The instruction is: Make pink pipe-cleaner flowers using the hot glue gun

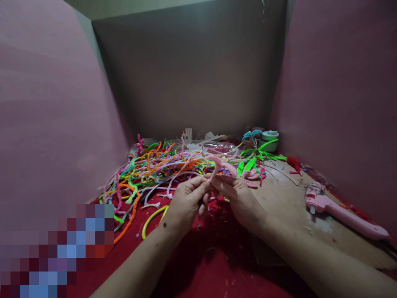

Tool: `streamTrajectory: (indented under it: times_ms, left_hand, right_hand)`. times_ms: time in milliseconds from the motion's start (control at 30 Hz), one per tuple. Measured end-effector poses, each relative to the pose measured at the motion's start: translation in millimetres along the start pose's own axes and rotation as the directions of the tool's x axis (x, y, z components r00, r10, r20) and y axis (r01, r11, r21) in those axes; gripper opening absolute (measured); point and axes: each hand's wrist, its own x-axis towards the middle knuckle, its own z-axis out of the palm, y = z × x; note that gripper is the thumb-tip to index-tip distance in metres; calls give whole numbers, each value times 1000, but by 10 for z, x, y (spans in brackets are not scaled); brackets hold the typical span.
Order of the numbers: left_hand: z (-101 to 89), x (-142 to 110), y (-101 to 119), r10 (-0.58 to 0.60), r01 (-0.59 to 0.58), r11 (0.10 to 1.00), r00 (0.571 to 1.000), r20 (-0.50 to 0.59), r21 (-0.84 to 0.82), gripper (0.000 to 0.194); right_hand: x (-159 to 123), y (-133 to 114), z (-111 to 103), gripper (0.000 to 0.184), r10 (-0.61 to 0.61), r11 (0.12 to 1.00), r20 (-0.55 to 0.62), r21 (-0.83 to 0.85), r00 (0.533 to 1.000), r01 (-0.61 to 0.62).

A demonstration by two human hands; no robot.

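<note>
Between my two hands is a pink pipe cleaner (218, 164), bent into loops that rise above the fingertips. My left hand (192, 194) pinches it from the left, with the thumb and fingers closed. From the right, my right hand (231, 193) grips it too, fingers closed close to the left ones. Part of the pipe cleaner is hidden behind the fingers. Just beyond the hands lies a tangled heap of coloured pipe cleaners (164, 165). Some finished-looking pink petals (252, 178) rest right of the heap.
A pink glue gun (344, 213) lies on a brown board (285, 198) at the right. Near the back wall stands a light green container (269, 140), beside green pipe-cleaner leaves (263, 153). Red cloth (198, 256) covers the surface. Pink walls flank both sides; a blurred patch covers the lower left.
</note>
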Motion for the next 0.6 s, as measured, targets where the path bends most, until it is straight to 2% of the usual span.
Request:
streamTrajectory:
  times_ms: [67, 133, 233, 300, 367, 433, 467, 533, 600]
  left_hand:
    - [-16, -5, 15, -60, 74, 977, 995, 77, -198, 20]
    - [-48, -4, 3, -110, 154, 934, 983, 150, -323, 18]
    - [-89, 3, -13, -158, 250, 890, 954, 255, -382, 15]
    - [-86, -1, -9, -178, 267, 901, 946, 271, -341, 16]
    - [-57, -14, -11, -155, 185, 966, 973, 169, -180, 21]
    - [-22, -32, -34, 11, -10, 993, 1000, -9, 115, 22]
    - [-10, -40, -53, 141, -116, 954, 987, -72, 278, 19]
    - [-3, -49, -89, 368, -269, 816, 925, -100, 512, 8]
    - [-15, -50, -101, 450, -321, 736, 890, -76, 596, 10]
  right_hand:
    - [13, 7, -15, 19, 20, 999, 16, 35, 1000, -21]
    - [22, 10, -32, 21, 33, 998, 30, 50, 999, -35]
    - [26, 11, -49, 16, 52, 994, 83, 91, 995, -60]
    - [25, 18, -50, 10, 55, 990, 83, 124, 995, -65]
    - [25, 32, -43, 8, 51, 989, 36, 139, 998, -56]
    - [27, 41, -33, 9, 30, 993, -32, 117, 999, -26]
    - [28, 40, -28, 9, 19, 996, -63, 88, 998, -13]
    - [24, 25, -18, 8, -7, 1000, -109, 14, 994, 8]
    - [15, -1, -11, 9, -21, 998, -117, -58, 993, 14]
